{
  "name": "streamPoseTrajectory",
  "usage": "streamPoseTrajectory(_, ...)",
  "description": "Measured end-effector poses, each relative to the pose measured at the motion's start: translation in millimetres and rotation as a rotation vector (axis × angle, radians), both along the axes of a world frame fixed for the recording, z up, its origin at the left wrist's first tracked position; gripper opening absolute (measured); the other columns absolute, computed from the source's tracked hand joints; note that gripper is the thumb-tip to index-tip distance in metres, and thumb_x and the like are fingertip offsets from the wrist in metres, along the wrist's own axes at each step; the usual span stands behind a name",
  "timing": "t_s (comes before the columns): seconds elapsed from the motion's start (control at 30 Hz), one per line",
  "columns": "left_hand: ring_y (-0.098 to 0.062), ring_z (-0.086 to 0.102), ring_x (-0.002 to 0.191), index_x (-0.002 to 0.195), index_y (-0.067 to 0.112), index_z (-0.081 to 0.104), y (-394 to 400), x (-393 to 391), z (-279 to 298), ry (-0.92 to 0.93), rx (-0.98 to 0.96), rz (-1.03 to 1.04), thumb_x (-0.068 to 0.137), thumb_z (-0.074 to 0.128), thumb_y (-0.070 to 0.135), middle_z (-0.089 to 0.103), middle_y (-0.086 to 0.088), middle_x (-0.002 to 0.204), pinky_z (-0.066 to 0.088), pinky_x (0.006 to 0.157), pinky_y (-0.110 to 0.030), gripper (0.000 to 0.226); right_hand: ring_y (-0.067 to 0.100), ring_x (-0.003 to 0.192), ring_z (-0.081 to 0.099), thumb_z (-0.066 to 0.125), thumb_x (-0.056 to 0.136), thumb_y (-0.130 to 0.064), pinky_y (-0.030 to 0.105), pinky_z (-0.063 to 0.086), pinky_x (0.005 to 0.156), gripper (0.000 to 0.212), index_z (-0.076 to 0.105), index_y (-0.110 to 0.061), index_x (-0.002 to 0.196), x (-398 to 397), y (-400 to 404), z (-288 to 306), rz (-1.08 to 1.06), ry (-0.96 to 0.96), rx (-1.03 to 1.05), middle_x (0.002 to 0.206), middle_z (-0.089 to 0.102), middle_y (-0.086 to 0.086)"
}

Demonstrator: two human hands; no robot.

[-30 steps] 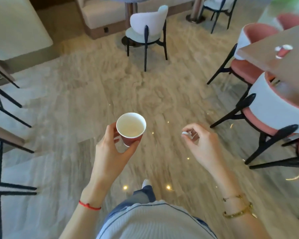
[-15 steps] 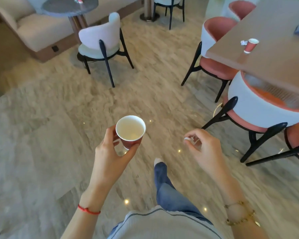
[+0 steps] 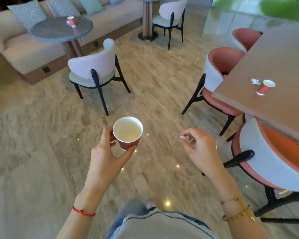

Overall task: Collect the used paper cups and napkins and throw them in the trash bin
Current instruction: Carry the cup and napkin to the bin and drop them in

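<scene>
You are mid-collection, walking between counters with one load in hand. Your left hand (image 3: 109,156) wraps thumb and fingers around a red paper cup (image 3: 127,131), held upright and seemingly empty. Your right hand (image 3: 199,150) is curled, fingertips pinching a small white scrap (image 3: 186,138); it is probably a napkin, though too little shows to be sure.

More remains: a second red cup (image 3: 265,87) stands on the wooden counter (image 3: 273,62) ahead to your right, with a crumpled napkin (image 3: 255,81) just beside it, both well apart from your hands. A third cup (image 3: 71,21) sits on the round counter (image 3: 59,30) far to the left. No trash bin is in view, so the next move, by my reading, is either finding it or reaching the wooden counter first.
</scene>
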State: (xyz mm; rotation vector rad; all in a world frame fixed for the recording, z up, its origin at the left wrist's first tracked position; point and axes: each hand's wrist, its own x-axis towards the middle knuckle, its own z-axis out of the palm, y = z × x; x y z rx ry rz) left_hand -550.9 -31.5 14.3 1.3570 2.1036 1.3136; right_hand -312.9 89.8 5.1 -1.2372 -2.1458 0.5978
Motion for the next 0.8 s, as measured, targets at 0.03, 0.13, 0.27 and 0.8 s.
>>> streamPoseTrajectory(0.03, 0.021, 0.056, 0.096, 0.114, 0.044, 0.044, 18.7, -7.5, 0.5, -0.003, 0.002, 0.004, 0.063, 0.077, 0.052, 0.058, 0.034, 0.101, 0.039, 0.075, 0.003, 0.061, 0.003, 0.079, 0.056, 0.067, 0.087, -0.021, 0.014, 0.044, 0.068, 0.004, 0.064, -0.021, 0.089, -8.6, 19.5, 1.2, 0.005, -0.006, 0.003, 0.085, 0.061, -0.009)
streamPoseTrajectory(0.13, 0.022, 0.055, 0.096, 0.114, 0.040, 0.047, 76.2, -30.6, -6.5, -0.019, -0.009, 0.008, 0.063, 0.077, 0.051, 0.058, 0.034, 0.101, 0.039, 0.075, 0.004, 0.061, 0.004, 0.079, 0.056, 0.067, 0.087, -0.021, 0.014, 0.044, 0.069, 0.004, 0.064, -0.021, 0.090, -32.3, 77.8, -1.7, 0.013, -0.025, -0.006, 0.086, 0.062, -0.010)
streamPoseTrajectory(0.27, 0.017, 0.058, 0.097, 0.117, 0.036, 0.048, 161.5, -65.4, -24.4, -0.023, -0.040, -0.006, 0.063, 0.079, 0.049, 0.059, 0.031, 0.104, 0.040, 0.074, 0.003, 0.063, 0.004, 0.079, 0.056, 0.067, 0.088, -0.019, 0.016, 0.045, 0.070, 0.004, 0.064, -0.020, 0.090, -64.2, 159.2, -17.1, 0.000, -0.009, -0.041, 0.086, 0.062, -0.009)
streamPoseTrajectory(0.8, 0.011, 0.059, 0.100, 0.121, 0.035, 0.047, 583.9, -190.7, 6.7, 0.031, -0.022, -0.279, 0.060, 0.065, 0.067, 0.060, 0.026, 0.107, 0.039, 0.078, 0.003, 0.072, 0.003, 0.079, 0.054, 0.067, 0.086, -0.013, 0.010, 0.040, 0.070, 0.006, 0.066, -0.016, 0.091, -173.7, 528.4, -3.3, -0.235, 0.056, -0.030, 0.091, 0.064, -0.006)
